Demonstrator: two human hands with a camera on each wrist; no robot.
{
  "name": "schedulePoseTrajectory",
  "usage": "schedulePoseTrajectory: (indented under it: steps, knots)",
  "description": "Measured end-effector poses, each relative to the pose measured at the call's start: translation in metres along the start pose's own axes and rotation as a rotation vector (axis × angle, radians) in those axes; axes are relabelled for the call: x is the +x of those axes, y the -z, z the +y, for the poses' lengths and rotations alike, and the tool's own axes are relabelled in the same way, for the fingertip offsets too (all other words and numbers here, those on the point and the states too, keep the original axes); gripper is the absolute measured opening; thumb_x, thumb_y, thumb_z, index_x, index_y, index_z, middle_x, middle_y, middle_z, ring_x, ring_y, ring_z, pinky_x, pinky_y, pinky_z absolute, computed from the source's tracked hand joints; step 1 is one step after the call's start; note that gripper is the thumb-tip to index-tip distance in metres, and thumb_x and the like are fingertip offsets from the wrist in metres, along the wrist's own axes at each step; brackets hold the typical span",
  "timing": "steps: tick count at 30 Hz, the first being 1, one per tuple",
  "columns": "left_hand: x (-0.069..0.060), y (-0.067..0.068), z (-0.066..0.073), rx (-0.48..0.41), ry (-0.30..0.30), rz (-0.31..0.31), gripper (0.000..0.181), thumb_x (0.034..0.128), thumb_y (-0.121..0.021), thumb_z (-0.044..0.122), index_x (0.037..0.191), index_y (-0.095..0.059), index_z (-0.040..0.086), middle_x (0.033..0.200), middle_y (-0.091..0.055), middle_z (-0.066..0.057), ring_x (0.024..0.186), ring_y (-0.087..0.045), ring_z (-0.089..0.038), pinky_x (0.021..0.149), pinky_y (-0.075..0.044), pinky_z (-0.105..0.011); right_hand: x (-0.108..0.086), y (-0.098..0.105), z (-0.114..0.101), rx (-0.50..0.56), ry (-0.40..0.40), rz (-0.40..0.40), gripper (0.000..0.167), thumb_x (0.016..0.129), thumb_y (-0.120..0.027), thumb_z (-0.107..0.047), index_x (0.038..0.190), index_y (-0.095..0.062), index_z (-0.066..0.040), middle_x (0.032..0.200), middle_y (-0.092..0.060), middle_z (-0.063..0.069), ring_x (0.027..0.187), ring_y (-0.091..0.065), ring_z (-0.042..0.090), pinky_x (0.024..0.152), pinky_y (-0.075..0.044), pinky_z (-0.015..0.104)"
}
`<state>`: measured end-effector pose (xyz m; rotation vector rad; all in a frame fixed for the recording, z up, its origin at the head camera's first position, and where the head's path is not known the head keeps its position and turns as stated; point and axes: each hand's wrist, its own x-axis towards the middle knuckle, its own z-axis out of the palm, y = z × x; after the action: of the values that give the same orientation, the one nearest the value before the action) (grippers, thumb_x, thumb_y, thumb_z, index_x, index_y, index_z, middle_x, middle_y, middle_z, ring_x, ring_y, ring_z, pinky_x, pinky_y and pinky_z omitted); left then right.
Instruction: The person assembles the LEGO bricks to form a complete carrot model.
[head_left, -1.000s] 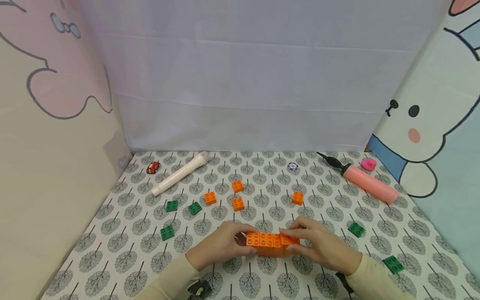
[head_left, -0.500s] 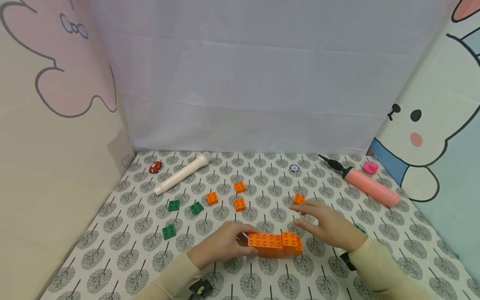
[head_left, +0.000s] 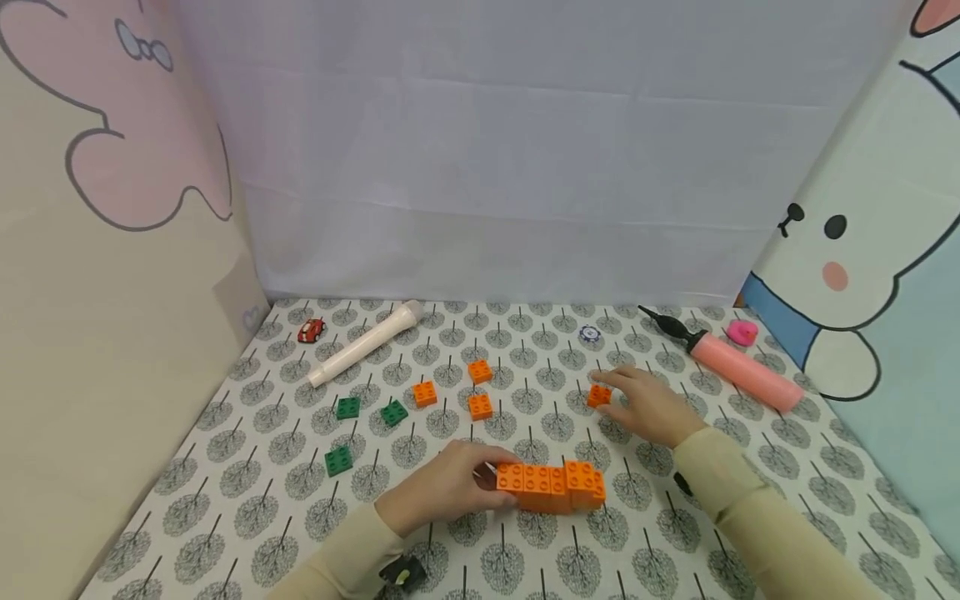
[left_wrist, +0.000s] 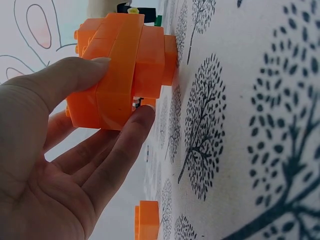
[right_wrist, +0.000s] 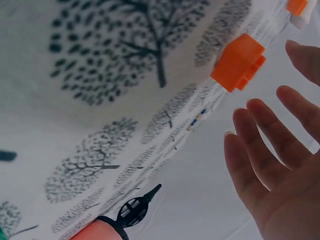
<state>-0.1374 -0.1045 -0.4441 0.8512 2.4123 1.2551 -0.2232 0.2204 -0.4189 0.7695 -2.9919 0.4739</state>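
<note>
long cream sleeves [head_left: 348, 550]; beside the left cuff [head_left: 380, 531], a black device [head_left: 414, 570] with a yellowish mark [head_left: 402, 577].

The left hand [left_wrist: 57, 180] is gripping a cluster of joined orange bricks [left_wrist: 119, 65], its thumb pressing on one face while the other fingers are curling round the opposite side. The white cloth [left_wrist: 235, 75] with dark tree prints is running along the right, and a separate orange brick [left_wrist: 149, 220] is sitting on it below. Beyond the cluster, a small green piece [left_wrist: 158, 20] is peeking out.
</note>
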Motion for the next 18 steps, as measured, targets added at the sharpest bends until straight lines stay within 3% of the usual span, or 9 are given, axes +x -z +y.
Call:
schedulePoseTrajectory:
  steps: [11,18]
  knots:
    - [0.0003,-0.0001,0.0015,-0.016,0.0,-0.003,0.04,0.084,-0.08,0.025,0.123,-0.07,0.024,0.099,-0.069,0.015,0.079,-0.064,0.0,0.072,-0.056,-0.019,0.0055,-0.005,0.0064,0.021,-0.036,-0.104,0.05,0.093,-0.069,-0.025,0.139,-0.057,-0.009,0.137,-0.054,0.027,0.119,-0.056,0.046,0.099,-0.044,0.064]
    - [-0.0006,0.0002,0.002,-0.01,-0.003,0.006,0.04,0.0831,-0.081,0.025,0.122,-0.071,0.024,0.098,-0.069,0.014,0.078,-0.063,0.0,0.072,-0.055,-0.019,0.01,-0.0081,0.0056,0.066,-0.017,-0.073,0.039,0.094,-0.068,-0.024,0.129,-0.065,-0.007,0.122,-0.065,0.017,0.102,-0.064,0.03,0.09,-0.054,0.052]
